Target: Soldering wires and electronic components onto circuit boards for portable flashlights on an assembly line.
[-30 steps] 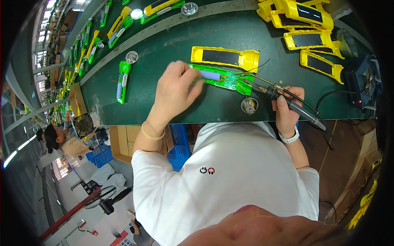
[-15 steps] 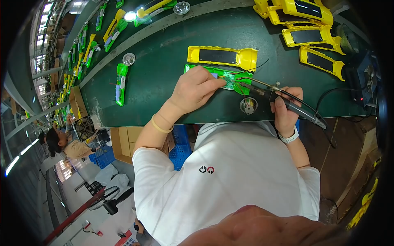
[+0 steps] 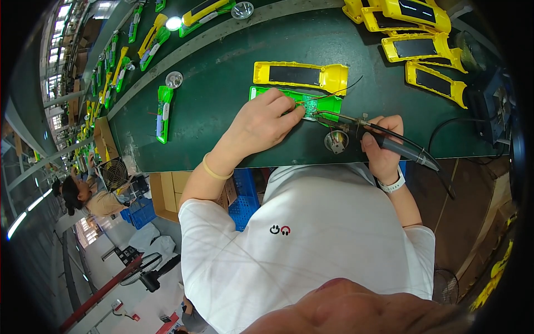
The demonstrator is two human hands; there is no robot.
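Note:
My right hand [image 3: 384,147] grips a soldering iron [image 3: 397,146] with a thin metal feed tube along it. The iron's front end reaches over a green flashlight housing [image 3: 331,104], near the small circuit board [image 3: 309,106] inside; the exact contact is hard to make out. My left hand [image 3: 267,119] lies over the housing's left part, thumb and fingers pinched at the board's left edge. What they pinch is hidden. Thin red and black wires [image 3: 345,89] rise from the board. Just beyond lies a yellow housing half [image 3: 295,76] with a dark panel. A round lamp reflector [image 3: 336,142] sits below the iron.
Several yellow housing halves [image 3: 411,47] are piled at the far right. A green housing [image 3: 164,114] with a reflector [image 3: 174,79] lies left. Beyond a metal rail [image 3: 217,29] are more flashlight parts. A dark box with a cable [image 3: 492,114] stands right. Another person [image 3: 103,200] works at far left.
My right hand and the soldering iron have shifted slightly left, with the tip end further over the board. My left hand's fingers have changed position a little, and the wires have moved.

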